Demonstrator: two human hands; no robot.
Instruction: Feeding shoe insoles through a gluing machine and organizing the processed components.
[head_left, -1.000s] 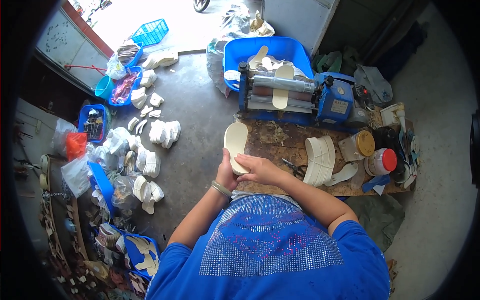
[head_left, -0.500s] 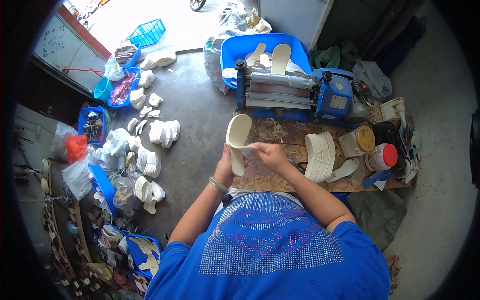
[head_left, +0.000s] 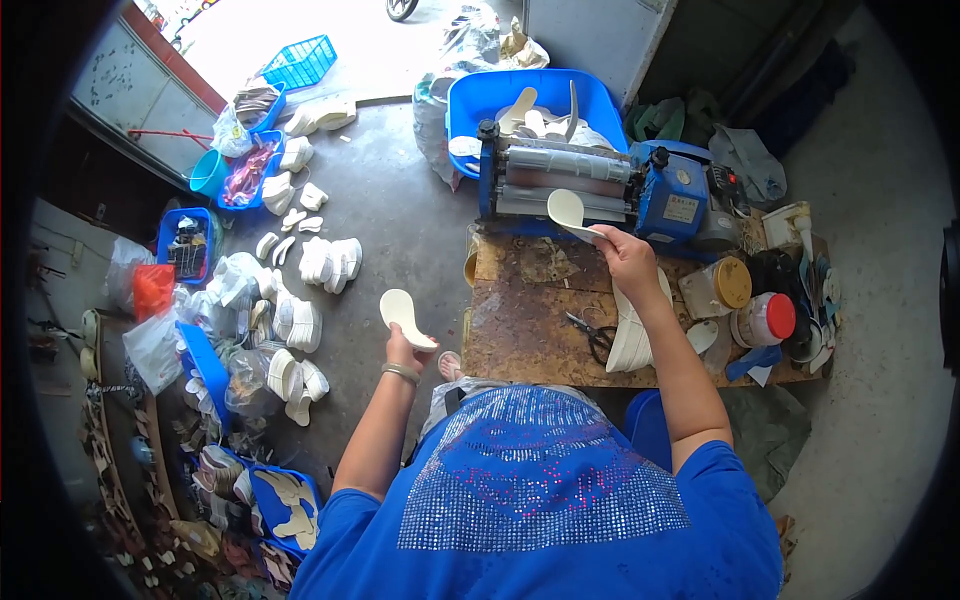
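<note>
A small shoe-insole workshop: a blue roller machine (head_left: 600,185) sits at twelve o'clock on a worn wooden bench (head_left: 540,320), with scissors (head_left: 592,335) and glue pots (head_left: 765,318) at three, and cut insoles (head_left: 300,300) heaped on bare concrete at nine.

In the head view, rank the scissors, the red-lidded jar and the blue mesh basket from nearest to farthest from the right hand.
From the right hand:
1. Scissors, just below it on the wooden bench.
2. Red-lidded jar, off to its right on the bench.
3. Blue mesh basket, far to the upper left on the floor.
</note>
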